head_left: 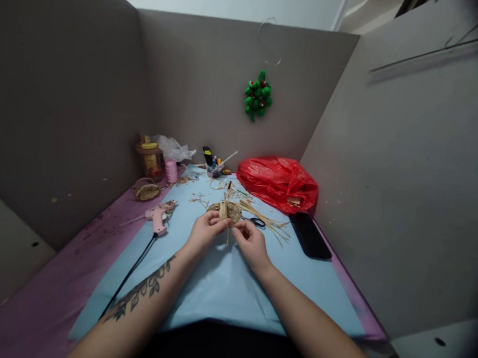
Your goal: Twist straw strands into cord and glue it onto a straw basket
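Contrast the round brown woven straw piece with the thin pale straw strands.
The round brown woven straw piece is one compact form; the thin pale straw strands lie loosely fanned. The woven piece is darker; the strands, yellower. The woven piece is near the left hand and right hand; the strands lie to its right. Both look straw-like.

No legible text; brown container (152, 164) perhaps printed, too small and blurred to read.

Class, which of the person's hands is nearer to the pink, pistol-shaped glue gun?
Left. The left hand is right of the pink glue gun; the right hand is farther right.
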A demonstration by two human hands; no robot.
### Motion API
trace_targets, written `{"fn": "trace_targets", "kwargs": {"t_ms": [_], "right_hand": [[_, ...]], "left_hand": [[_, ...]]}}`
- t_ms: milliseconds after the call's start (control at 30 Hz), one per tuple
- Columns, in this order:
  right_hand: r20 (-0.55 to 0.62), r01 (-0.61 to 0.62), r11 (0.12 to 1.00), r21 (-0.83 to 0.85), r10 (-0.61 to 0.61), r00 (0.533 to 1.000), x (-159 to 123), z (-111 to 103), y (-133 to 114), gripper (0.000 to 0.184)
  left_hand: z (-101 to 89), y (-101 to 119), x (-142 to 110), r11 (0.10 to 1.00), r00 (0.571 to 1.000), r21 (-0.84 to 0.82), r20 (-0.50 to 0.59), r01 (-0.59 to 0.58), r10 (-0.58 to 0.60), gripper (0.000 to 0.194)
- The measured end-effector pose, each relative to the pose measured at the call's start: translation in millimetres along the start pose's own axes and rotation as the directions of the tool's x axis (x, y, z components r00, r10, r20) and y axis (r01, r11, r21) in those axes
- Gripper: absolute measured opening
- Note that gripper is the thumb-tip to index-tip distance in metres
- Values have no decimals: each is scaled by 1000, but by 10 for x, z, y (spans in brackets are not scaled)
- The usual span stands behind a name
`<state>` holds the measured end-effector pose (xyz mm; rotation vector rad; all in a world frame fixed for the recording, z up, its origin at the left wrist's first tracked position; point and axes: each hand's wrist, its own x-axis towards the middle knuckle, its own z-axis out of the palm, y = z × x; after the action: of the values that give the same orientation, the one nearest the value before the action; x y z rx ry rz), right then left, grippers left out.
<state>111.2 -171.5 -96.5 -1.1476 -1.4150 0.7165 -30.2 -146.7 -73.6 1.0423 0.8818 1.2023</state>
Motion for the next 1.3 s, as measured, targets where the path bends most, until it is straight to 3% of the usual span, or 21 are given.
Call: {"fn": "trace_targets", "kwargs": {"t_ms": [100, 333, 467, 867, 1167, 1300], "right_hand": [[-109, 26, 999, 24, -23, 994, 44, -60, 39, 13], [-25, 6, 995, 99, -3, 1000, 75, -89, -8, 16], [-15, -31, 993, 118, 33, 999, 82, -61, -20, 17], [-14, -143, 970, 198, 149, 989, 91, -54, -25, 28], [31, -289, 884, 367, 299, 954, 59, -9, -43, 31], [-16, -237, 921, 309, 255, 967, 78, -54, -44, 33]], "left_hand": [[1, 0, -9, 997, 999, 69, 20, -39, 38, 36], [39, -152, -62, 893, 958, 349, 151, -283, 244, 19], [29, -182, -71, 857, 945, 399, 159, -327, 286, 18], [39, -204, -34, 872, 952, 385, 163, -302, 258, 21], [93, -178, -67, 895, 968, 369, 109, -250, 226, 22], [105, -126, -90, 882, 968, 400, 77, -250, 240, 20]]}}
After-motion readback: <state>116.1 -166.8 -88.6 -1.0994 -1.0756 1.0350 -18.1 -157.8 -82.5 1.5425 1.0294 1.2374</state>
